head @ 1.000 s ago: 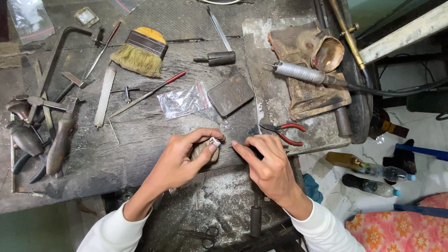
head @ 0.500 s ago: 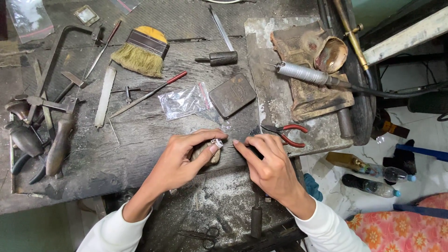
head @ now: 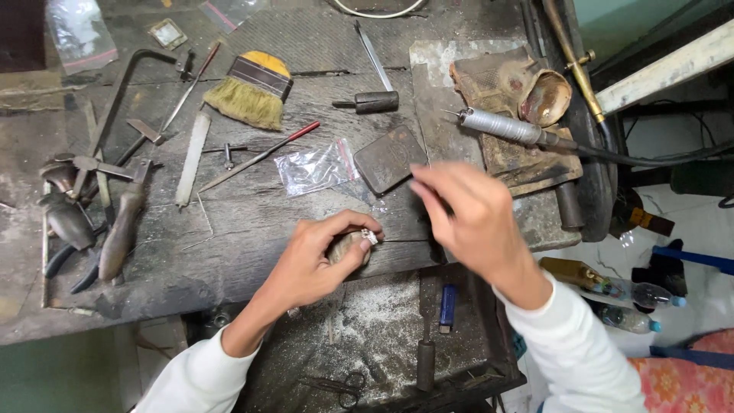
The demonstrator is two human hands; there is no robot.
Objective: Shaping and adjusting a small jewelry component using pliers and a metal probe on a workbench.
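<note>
Now | right hand (head: 466,222) lifted off the small ring (head: 369,236), fingers loose, holding nothing | left hand (head: 325,256) pinches ring against worn peg at bench edge | pliers hidden.

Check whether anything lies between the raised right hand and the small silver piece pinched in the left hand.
Nothing visible does. The right hand is lifted above the bench, blurred, and only bare wood lies between it and the silver piece held at the fingertips of the left hand.

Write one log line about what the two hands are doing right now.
left hand: pinches small silver piece at bench edge | right hand: raised, blurred, grip unclear | nearby: small plastic bag, dark metal block
</note>
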